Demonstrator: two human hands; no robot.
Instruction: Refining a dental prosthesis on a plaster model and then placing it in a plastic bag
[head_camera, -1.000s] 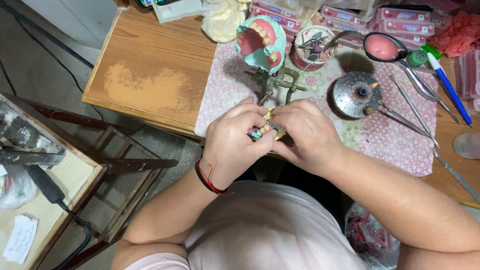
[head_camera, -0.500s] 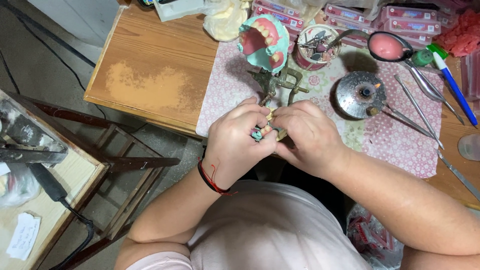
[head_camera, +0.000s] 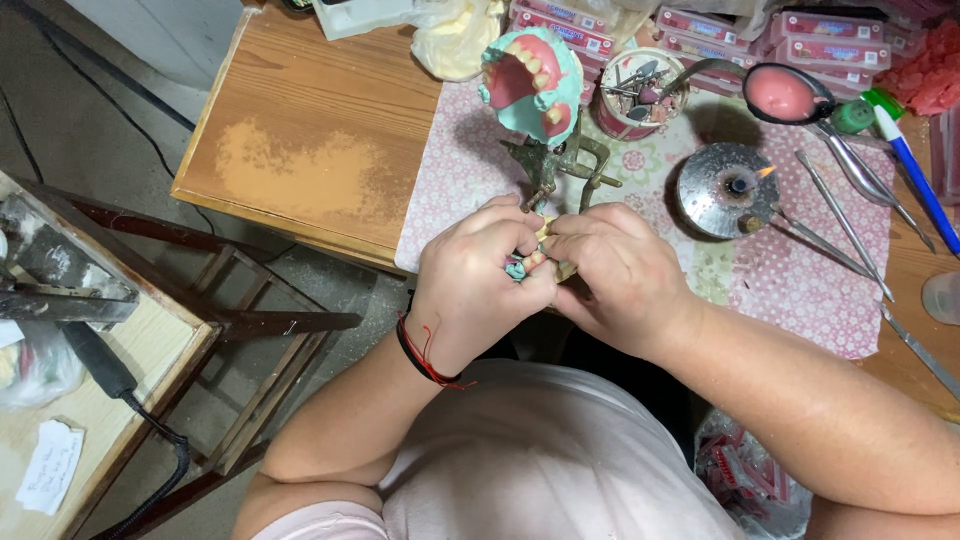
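Both hands (head_camera: 545, 270) pinch a small teal-based denture piece (head_camera: 527, 264) with pale teeth.

Little differs from a second ago. The left hand (head_camera: 480, 285) and right hand (head_camera: 615, 275) sit slightly nearer and lower against the pink patterned cloth (head_camera: 800, 290) than before, fingers shifted a touch around the small teal dental piece (head_camera: 528, 264). The whole scene slides slightly right as the view drifts.

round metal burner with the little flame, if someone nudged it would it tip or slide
The round metal burner looks low and wide, so it would probably slide on the patterned cloth rather than tip. Its flame is lit, so nudging seems risky.
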